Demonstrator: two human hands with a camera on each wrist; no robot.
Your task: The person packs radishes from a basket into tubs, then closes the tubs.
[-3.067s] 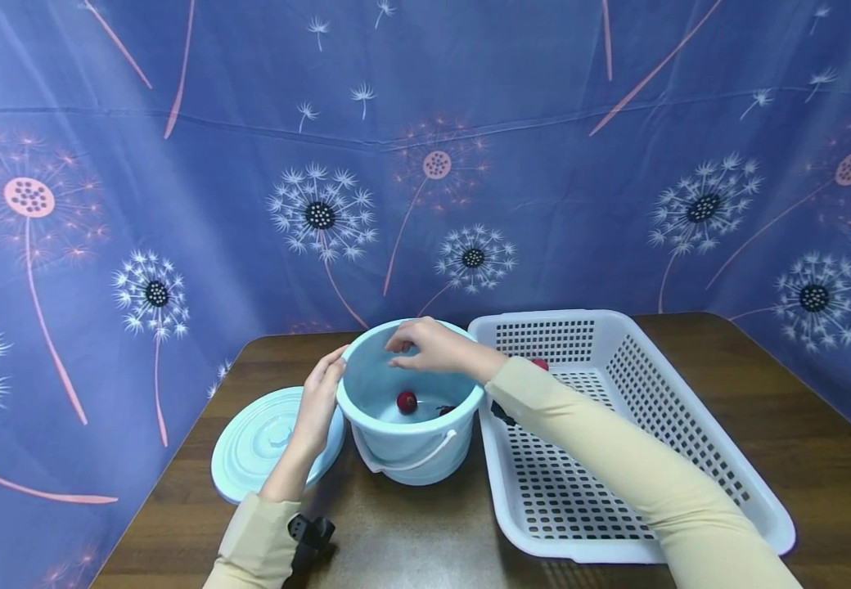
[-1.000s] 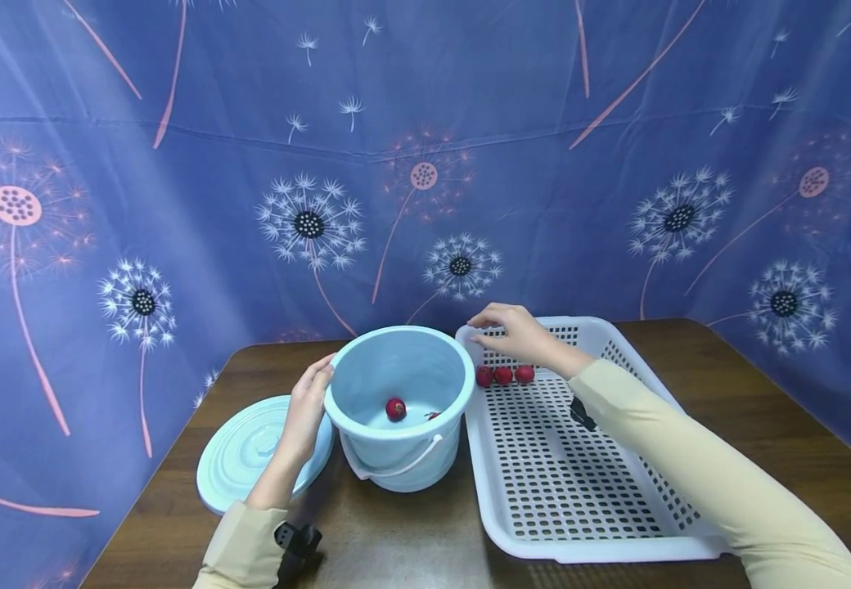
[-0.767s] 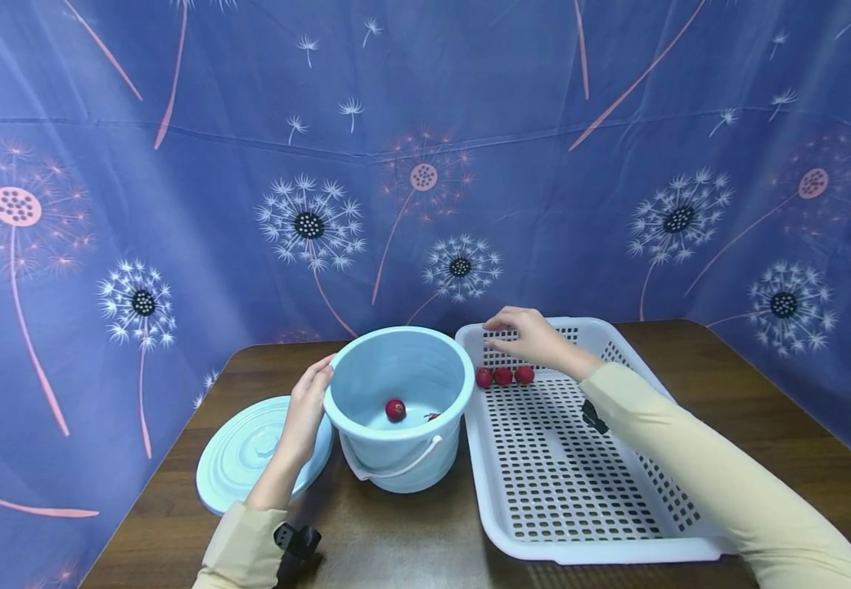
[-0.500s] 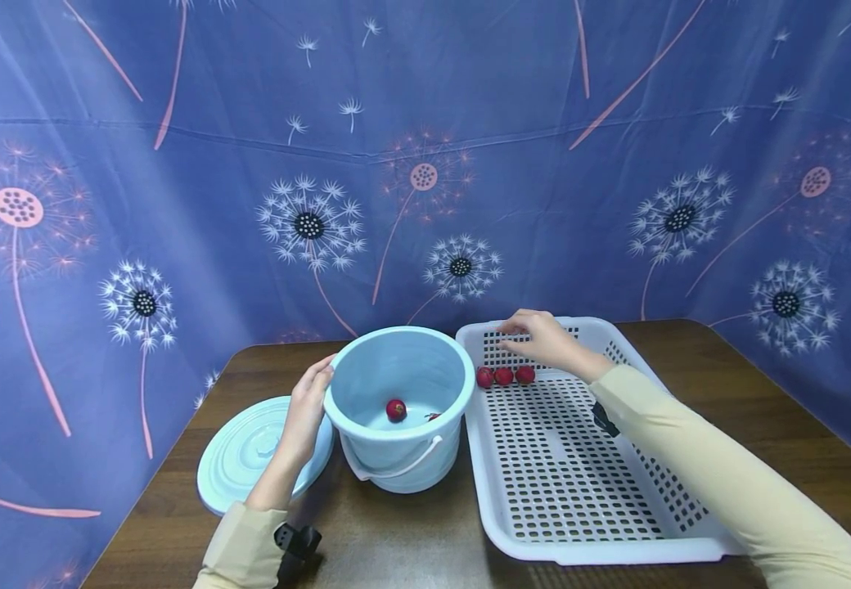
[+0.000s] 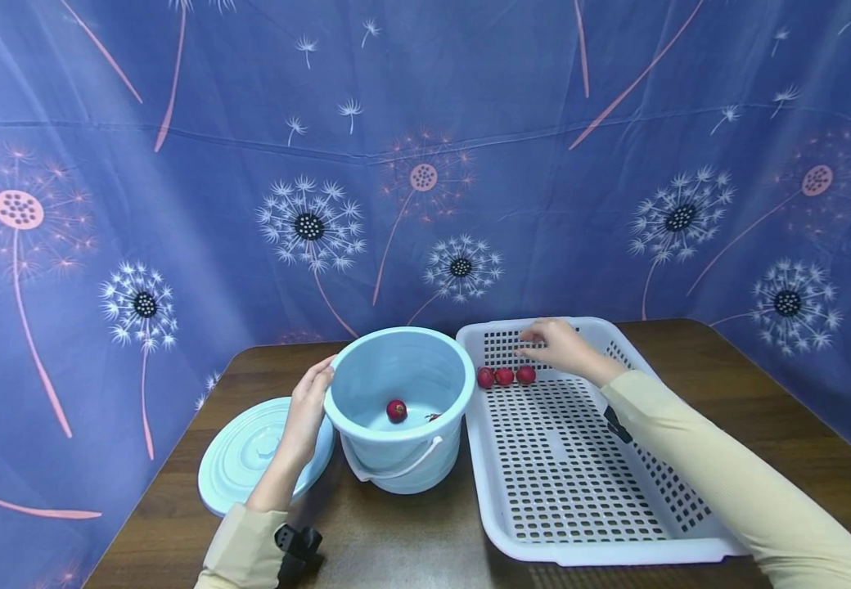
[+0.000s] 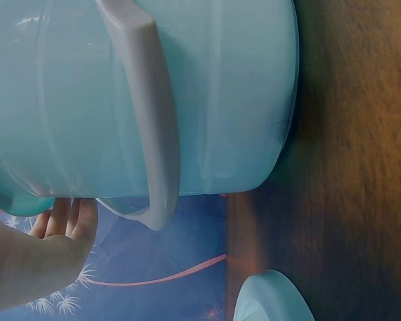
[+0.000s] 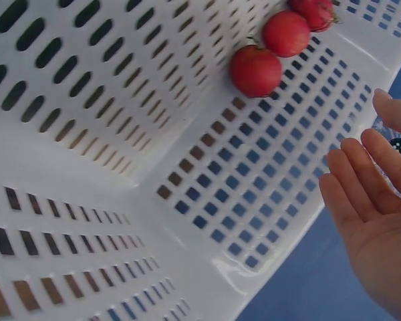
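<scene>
My left hand [image 5: 309, 405] rests its fingertips against the left side of the light-blue bucket [image 5: 403, 450], right at the rim. In the left wrist view its fingers [image 6: 85, 221] lie straight along the outer wall. Inside the bucket sit a round red radish [image 5: 396, 411] and, partly hidden by the near rim, another reddish piece [image 5: 433, 416]. My right hand [image 5: 561, 345] hovers over the far end of the white perforated basket [image 5: 495, 499], holding nothing, its fingers relaxed and apart. Three radishes [image 7: 256, 71] line up at the basket's far left corner, left of that hand.
A light-blue lid [image 5: 237, 458] lies on the brown wooden table [image 5: 396, 548], left of the bucket. The bucket's pale handle [image 5: 403, 471] hangs down its front. Behind the table hangs a blue dandelion-print cloth [image 5: 543, 204].
My right hand has moved from over the bucket to the basket, then drifted rightward and slightly down, away from the row of radishes. The left hand stays at the bucket rim.
</scene>
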